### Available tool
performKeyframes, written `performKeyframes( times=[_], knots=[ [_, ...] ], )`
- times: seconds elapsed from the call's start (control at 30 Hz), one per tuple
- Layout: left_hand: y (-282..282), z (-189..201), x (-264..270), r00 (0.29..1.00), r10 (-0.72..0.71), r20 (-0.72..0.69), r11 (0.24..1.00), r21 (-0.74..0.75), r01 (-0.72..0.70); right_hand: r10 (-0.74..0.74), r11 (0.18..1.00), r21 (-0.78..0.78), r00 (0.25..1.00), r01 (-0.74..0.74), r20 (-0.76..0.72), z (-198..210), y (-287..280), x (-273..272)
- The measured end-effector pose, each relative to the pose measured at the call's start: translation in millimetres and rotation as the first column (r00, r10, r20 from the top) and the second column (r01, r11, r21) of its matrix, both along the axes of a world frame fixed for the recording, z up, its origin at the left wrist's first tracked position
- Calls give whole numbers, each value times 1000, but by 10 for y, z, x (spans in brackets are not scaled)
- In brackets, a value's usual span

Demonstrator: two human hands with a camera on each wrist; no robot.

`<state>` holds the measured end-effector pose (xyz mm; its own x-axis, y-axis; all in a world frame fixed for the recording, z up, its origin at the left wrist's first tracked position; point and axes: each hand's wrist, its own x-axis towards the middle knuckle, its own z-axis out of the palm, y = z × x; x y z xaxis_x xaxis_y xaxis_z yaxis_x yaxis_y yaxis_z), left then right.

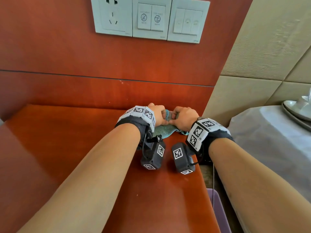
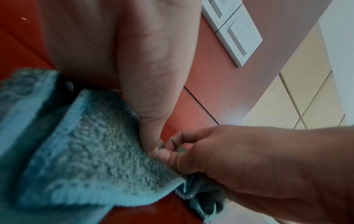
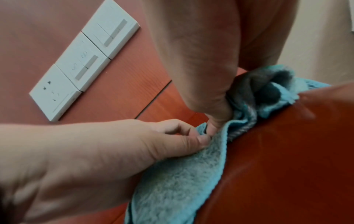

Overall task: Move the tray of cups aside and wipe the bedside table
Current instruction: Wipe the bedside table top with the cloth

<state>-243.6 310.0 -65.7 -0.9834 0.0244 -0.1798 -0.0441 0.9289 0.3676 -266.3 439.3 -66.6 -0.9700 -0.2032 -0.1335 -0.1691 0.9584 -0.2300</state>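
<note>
A teal cloth (image 1: 164, 129) lies at the back right corner of the reddish wooden bedside table (image 1: 67, 148), close to the wall panel. Both hands meet over it. My left hand (image 1: 162, 117) pinches an edge of the cloth (image 2: 86, 151) between thumb and curled fingers. My right hand (image 1: 178, 117) pinches the bunched part of the cloth (image 3: 182, 181) right beside it, so the two thumbs almost touch. The tray (image 1: 292, 113) with white cups sits off the table, on the bed at the far right edge of the head view, partly cut off.
A socket and switch panel (image 1: 151, 19) is on the wooden wall above the table. A beige padded headboard (image 1: 252, 64) and a white-covered bed (image 1: 269, 140) border the table's right side. Something purple (image 1: 217, 207) lies low between table and bed.
</note>
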Motion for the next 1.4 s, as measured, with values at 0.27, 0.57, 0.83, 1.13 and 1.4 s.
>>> performKeyframes(
  times=[0.27, 0.57, 0.83, 1.13, 1.4],
  knots=[
    [-148, -109, -178, 999, -44, -13, 986, -159, 41, -81, 990, -110, 994, 88, 70, 5, -1, -171],
    [-983, -141, 146, 996, 41, -75, 996, -75, -47, 67, 994, -95, 995, -60, 79, -41, -697, 36],
    [-2301, -107, 660, 995, 91, -29, 980, -173, -94, 233, 972, 0, 968, -234, 91, 5, -2076, 353],
    [-3200, -136, 984, 984, 179, -2, 968, -178, -177, 314, 947, 40, 945, -319, 93, -34, -3008, 562],
    [-3141, -105, 1107, 964, 264, -31, 942, -205, -265, 381, 924, -39, 916, -379, 123, -10, -3093, 722]
  ],
)
